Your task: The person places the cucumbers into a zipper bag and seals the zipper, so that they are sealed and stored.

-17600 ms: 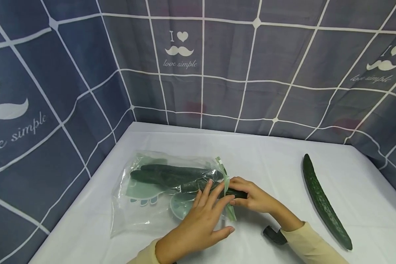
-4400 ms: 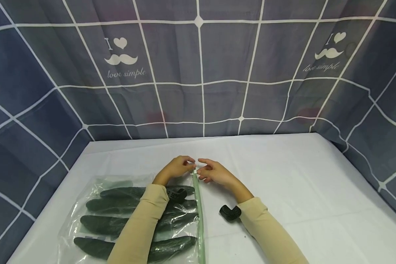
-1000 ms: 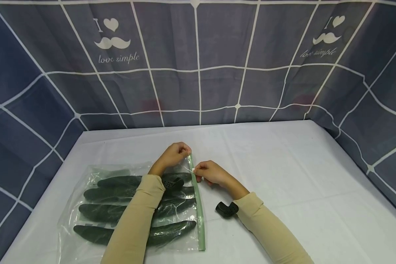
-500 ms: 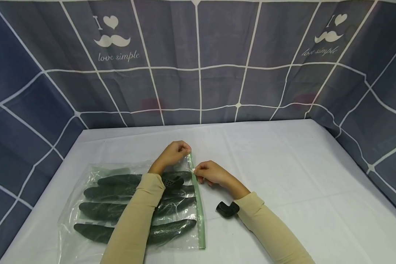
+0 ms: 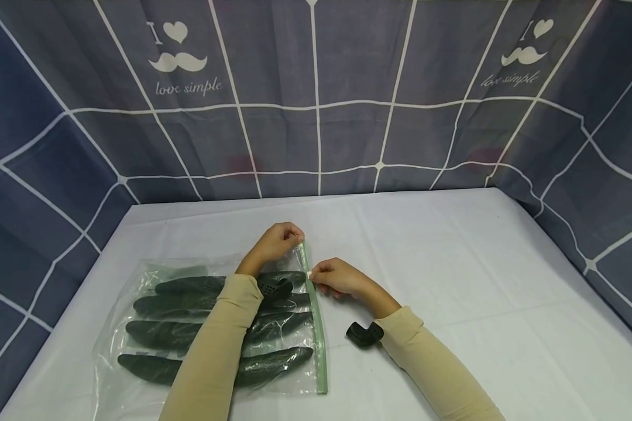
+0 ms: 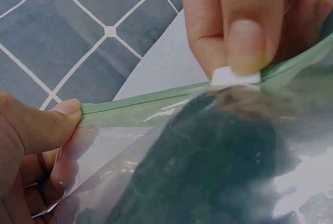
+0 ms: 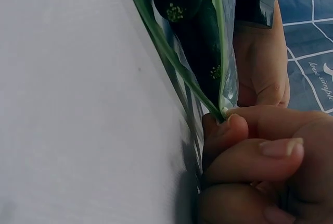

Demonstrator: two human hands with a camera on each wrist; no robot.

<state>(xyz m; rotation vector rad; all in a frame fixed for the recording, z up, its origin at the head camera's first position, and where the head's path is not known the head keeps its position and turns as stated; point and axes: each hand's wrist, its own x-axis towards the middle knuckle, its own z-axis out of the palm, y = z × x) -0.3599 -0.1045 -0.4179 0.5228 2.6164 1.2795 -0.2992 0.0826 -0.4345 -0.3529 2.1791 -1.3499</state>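
Observation:
A clear slider bag (image 5: 110,365) with a green zip strip (image 5: 320,351) lies flat at the left. Several dark green cucumbers (image 5: 276,365) lie side by side inside it. My left hand (image 5: 274,242) pinches the far end of the strip between thumb and fingers. A little nearer along the strip, my right hand (image 5: 342,278) pinches the white slider (image 6: 235,76) between thumb and finger. In the right wrist view the strip's two green edges (image 7: 171,54) stand apart on the near side of the slider, with cucumber ends (image 7: 177,10) showing between them.
A white cloth (image 5: 426,251) covers the table. Grey-blue checked curtains (image 5: 358,134) stand behind it and at both sides. Black wrist devices (image 5: 364,334) sit at both sleeves; the left forearm (image 5: 210,351) crosses over the bag and hides part of the cucumbers.
The cucumber that lay on the cloth at the right 17.6 s ago is gone from there. Since 4.4 s ago the right hand has moved slightly nearer along the strip, pinching the slider.

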